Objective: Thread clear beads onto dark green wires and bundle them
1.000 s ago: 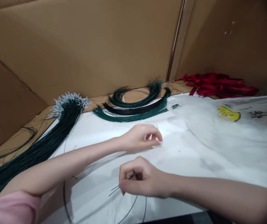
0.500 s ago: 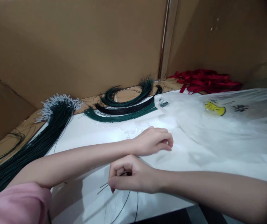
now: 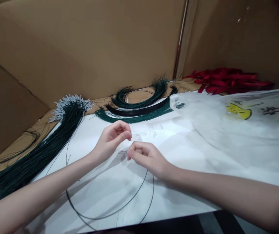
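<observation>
Dark thin wires (image 3: 120, 213) hang from my right hand (image 3: 149, 159) and loop over the white sheet (image 3: 100, 191). Its fingers are closed in a pinch on them. Just up and to the left, my left hand (image 3: 115, 138) has thumb and fingertips pinched together, close to the right fingertips but apart from them. Whatever the left fingers hold is too small to make out. Small white bits (image 3: 150, 133) lie scattered on the sheet behind my hands.
At left lies a thick bundle of dark green wires (image 3: 46, 152) with white beaded tips (image 3: 72, 103). Behind are curved bundles of green and black strands (image 3: 139, 112). A clear plastic bag (image 3: 227, 136) covers the right side, near red ribbons (image 3: 232, 81). Cardboard walls (image 3: 93, 48) enclose the back.
My left hand has drawn back leftward from beyond my right hand to near its fingertips. My right hand has risen slightly, and more of the wire loop shows. The view has shifted a little.
</observation>
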{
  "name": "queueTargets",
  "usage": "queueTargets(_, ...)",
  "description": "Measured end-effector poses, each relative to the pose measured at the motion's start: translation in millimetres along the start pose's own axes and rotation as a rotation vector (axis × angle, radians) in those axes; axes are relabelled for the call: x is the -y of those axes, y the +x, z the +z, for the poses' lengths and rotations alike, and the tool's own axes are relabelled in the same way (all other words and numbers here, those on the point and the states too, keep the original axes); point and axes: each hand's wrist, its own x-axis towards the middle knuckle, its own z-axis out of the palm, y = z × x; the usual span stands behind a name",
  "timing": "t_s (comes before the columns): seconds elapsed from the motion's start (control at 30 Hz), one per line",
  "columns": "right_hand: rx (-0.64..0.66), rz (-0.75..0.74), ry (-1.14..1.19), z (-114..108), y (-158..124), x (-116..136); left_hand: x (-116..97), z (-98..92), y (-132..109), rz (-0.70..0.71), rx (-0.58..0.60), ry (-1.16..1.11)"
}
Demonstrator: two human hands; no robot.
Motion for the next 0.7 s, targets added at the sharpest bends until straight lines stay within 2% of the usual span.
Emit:
queueTargets(0.1,-0.089,0.01,-0.032,-3.8,1.7,-1.0,9.5,-5.0,-21.2,-0.084,-0.106,-0.095)
queueTargets(0.17,-0.114,0.001,-0.044,-6.3,1.7,-2.8,17.5,-5.4,-29.6,-0.153,-0.125,-0.174)
queueTargets(0.33,-0.112,0.028,-0.092,-7.7,-0.5,-4.5,29.8,-5.0,-33.2,-0.213,-0.073,-0.297)
queueTargets(0.5,-0.058,0.043,-0.165,-6.6,-2.3,-3.2,32.3,-5.2,-32.3,-0.225,-0.033,-0.363)
queueTargets(0.7,-0.081,0.005,-0.227,-6.3,-1.4,0.0,32.4,-4.2,-30.6,-0.22,-0.02,-0.439)
